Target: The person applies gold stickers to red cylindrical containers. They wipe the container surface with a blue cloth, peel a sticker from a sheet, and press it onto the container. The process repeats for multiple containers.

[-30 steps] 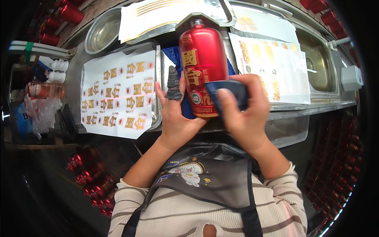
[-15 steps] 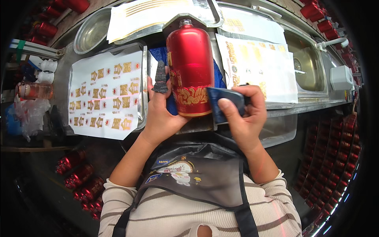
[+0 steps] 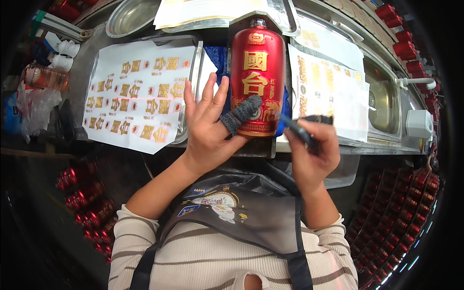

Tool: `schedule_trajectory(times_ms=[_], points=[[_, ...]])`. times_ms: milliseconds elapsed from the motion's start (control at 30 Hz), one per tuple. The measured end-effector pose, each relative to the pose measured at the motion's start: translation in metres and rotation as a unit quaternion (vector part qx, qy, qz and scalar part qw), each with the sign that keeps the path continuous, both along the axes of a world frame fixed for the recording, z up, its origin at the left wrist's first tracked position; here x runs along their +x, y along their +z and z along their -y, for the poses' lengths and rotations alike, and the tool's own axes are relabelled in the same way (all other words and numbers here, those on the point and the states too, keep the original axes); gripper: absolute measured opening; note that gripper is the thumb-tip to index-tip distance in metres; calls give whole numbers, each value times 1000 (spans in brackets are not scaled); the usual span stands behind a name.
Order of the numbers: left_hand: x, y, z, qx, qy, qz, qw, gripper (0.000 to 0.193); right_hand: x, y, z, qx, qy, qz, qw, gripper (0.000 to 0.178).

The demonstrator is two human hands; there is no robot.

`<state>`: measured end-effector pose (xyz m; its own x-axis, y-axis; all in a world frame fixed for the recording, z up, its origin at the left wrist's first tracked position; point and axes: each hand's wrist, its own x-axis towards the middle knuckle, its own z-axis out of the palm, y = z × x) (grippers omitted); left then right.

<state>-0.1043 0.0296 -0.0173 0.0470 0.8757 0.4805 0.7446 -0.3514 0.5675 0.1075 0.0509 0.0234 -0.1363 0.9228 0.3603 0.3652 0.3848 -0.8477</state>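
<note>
A glossy red bottle [image 3: 256, 79] with gold lettering and a gold patterned band lies in front of me, neck pointing away, on an angular metal rest [image 3: 238, 21]. My left hand [image 3: 205, 125] is open beside its lower left side, fingers spread. A grey knitted sleeve [image 3: 243, 113] covers its index finger, which lies on the gold band; the thumb is by the bottle's base. My right hand [image 3: 314, 154] grips a dark blue flat scraper [image 3: 299, 131], its thin edge toward the bottle's lower right side. A dark sleeve [image 3: 319, 119] covers a right finger.
White sheets of gold decals lie on a left tray [image 3: 197, 63] and in a right stack [image 3: 355, 96]. A blue cloth [image 3: 222, 60] shows beside the bottle. A sink [image 3: 386, 104], a white jug [image 3: 418, 123] and a metal bowl [image 3: 131, 18] stand around. Red bottles [image 3: 87, 198] fill the lower sides.
The bottle has turned so its large gold lettering faces up. My left hand has shifted from holding its side to laying a finger across its front. The scraper is now edge-on, slightly right.
</note>
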Motion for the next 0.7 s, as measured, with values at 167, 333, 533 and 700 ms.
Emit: schedule_trajectory(times_ms=[167,333,533,700], points=[[6,-15,5,15,14,63,998,49,-17,11,-14,260,164,128,943,41],[6,-5,1,41,-30,68,996,52,-11,12,-11,165,102,79,978,44],[10,0,-5,16,8,77,997,83,-12,3,-17,126,37,67,989,51],[6,11,-14,23,-42,82,995,76,-14,15,-6,116,103,35,987,45]])
